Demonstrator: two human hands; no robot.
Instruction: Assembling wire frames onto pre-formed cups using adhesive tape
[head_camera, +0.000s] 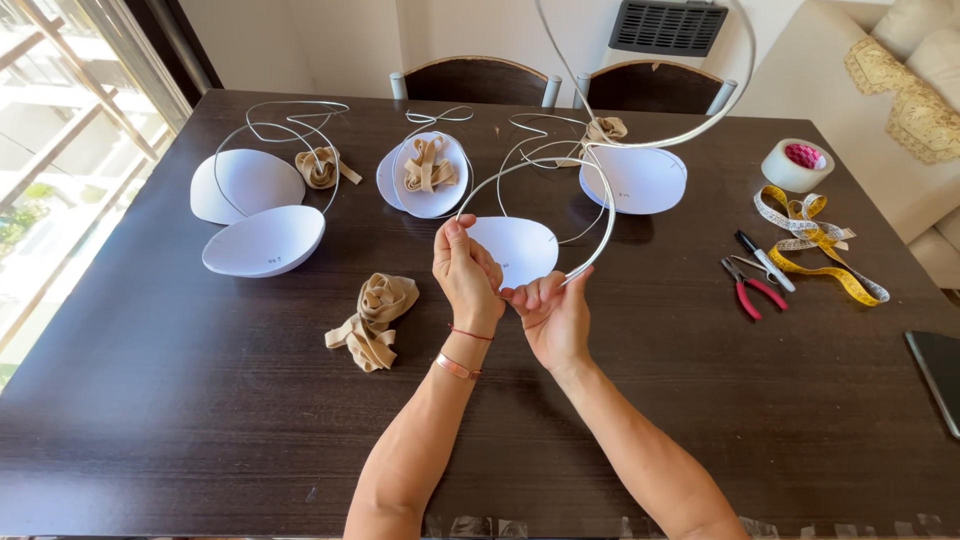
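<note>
Both my hands meet over the middle of the dark wooden table (200, 400). My left hand (466, 275) pinches one end of a long curved white wire (610, 215), and my right hand (552, 312) grips the same wire where it bends back. The wire loops up and away toward the far chairs. Under the hands lies a white oval paper piece (522, 245). A bundle of beige ribbon (374, 320) lies just left of my left wrist.
Other white paper ovals (265, 240) (640, 178) with thin wire loops and beige ribbon bundles (428, 165) lie across the far half. At right are a tape roll (797, 164), a yellow measuring tape (820, 245), red-handled pliers (748, 288), a marker (765, 260) and a dark phone (940, 375).
</note>
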